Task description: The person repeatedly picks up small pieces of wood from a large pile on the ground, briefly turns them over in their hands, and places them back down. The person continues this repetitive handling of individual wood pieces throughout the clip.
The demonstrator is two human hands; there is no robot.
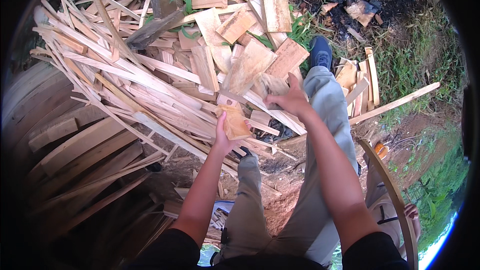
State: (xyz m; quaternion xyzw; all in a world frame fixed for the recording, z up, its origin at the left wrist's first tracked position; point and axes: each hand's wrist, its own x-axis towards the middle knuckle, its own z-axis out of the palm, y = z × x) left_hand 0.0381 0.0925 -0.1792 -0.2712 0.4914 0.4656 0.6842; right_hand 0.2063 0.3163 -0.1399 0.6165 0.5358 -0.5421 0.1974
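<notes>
Bare left hand [226, 141] and right hand [296, 103] above heaped wood offcuts [250, 67].
The left hand grips a short wooden block [234, 124] in front of the body; slightly farther out, the right hand's thumb and fingers spread wide near a blurred wood piece [269, 86], contact indeterminable. Long wood strips [150, 86] lie at left; charred ground [332, 12] lies beyond.

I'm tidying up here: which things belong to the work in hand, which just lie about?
Work in hand:
wood piece held in the left hand
blurred wood block by the spread right hand

Lying about:
long wood strips, left
partly blackened wood chunk, top right
</notes>
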